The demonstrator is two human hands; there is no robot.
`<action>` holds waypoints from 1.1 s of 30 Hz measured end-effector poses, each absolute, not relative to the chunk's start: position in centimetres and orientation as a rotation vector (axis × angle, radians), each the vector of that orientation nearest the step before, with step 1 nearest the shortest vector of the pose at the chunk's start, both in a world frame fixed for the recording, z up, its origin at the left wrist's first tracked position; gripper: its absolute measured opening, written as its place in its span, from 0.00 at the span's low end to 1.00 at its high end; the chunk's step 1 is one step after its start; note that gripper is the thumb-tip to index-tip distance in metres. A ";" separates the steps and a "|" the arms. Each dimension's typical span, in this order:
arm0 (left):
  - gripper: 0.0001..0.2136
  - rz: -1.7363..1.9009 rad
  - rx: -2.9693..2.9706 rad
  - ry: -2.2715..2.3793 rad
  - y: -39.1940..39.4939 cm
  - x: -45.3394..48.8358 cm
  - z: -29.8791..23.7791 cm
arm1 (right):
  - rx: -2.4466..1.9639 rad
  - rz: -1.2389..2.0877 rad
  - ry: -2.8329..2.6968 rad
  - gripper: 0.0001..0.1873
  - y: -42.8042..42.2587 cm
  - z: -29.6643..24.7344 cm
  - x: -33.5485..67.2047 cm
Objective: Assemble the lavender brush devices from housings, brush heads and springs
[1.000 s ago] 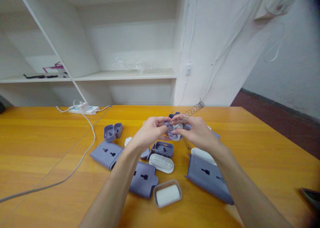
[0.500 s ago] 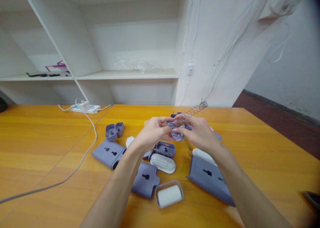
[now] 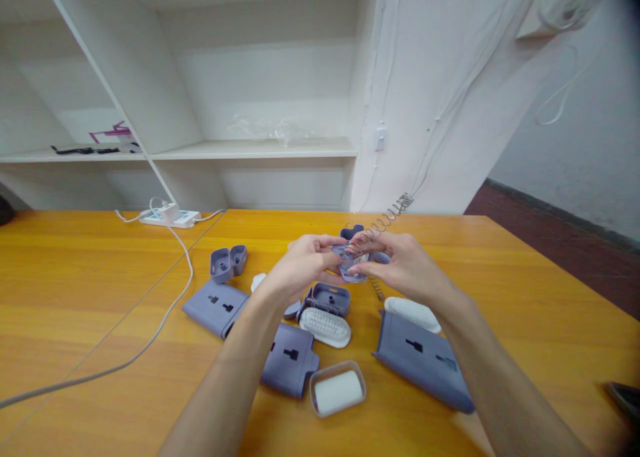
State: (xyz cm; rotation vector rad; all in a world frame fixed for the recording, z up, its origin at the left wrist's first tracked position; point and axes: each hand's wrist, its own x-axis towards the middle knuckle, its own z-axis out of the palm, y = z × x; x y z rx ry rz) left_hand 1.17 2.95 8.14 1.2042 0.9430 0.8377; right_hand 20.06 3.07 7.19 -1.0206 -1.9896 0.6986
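A purple-grey plastic part (image 3: 351, 273) is held up over the middle of the table between both hands. My left hand (image 3: 307, 263) grips its left side, fingers wrapped around it. From the part a long thin metal coil spring (image 3: 386, 222) stretches up to the right, its far end in the air. My right hand (image 3: 400, 255) pinches with thumb and fingers around the spring's lower end, against the part's right side. How the spring sits in the part is hidden by the fingers. Another stretch of coil (image 3: 377, 289) shows below my right hand.
Purple-grey housings (image 3: 295, 360), (image 3: 425, 360) with black slots lie on the wooden table. An open two-piece case (image 3: 330, 299), white textured ovals (image 3: 325, 327), (image 3: 413, 313) and a clear tray (image 3: 320, 410) holding a white block are near. A power strip (image 3: 185, 218) and cable (image 3: 187, 270) lie left.
My right fingers have shifted slightly on the part and spread a little. The spring's free end has swung slightly up. My left hand keeps its hold nearly unmoved.
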 end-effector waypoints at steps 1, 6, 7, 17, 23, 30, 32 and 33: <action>0.21 0.838 1.207 0.946 2.9 1.2 8.2 | -1.017 0.707 -1.993 0.17 3.1 7.3 20.1; 0.21 0.827 1.214 0.948 2.8 1.2 8.3 | -1.035 0.648 -2.011 0.14 2.9 7.4 20.0; 0.21 0.828 1.216 0.946 2.8 1.2 8.2 | -1.052 0.627 -2.008 0.15 2.9 7.4 19.9; 0.20 0.825 1.259 0.901 2.9 1.1 8.0 | -1.084 0.472 -2.156 0.15 2.4 7.5 19.7; 0.18 0.840 1.258 0.918 2.8 0.9 8.4 | -1.079 0.396 -2.136 0.13 2.6 7.0 19.5; 0.20 0.842 1.261 0.835 3.2 0.3 7.9 | -1.097 0.428 -2.103 0.14 2.7 7.0 19.2; 0.20 0.839 1.271 0.785 3.2 0.3 7.6 | -1.106 0.427 -2.088 0.15 2.7 7.0 19.2; 0.20 0.841 1.276 0.765 3.2 0.3 7.6 | -1.105 0.417 -2.082 0.15 2.8 7.0 19.2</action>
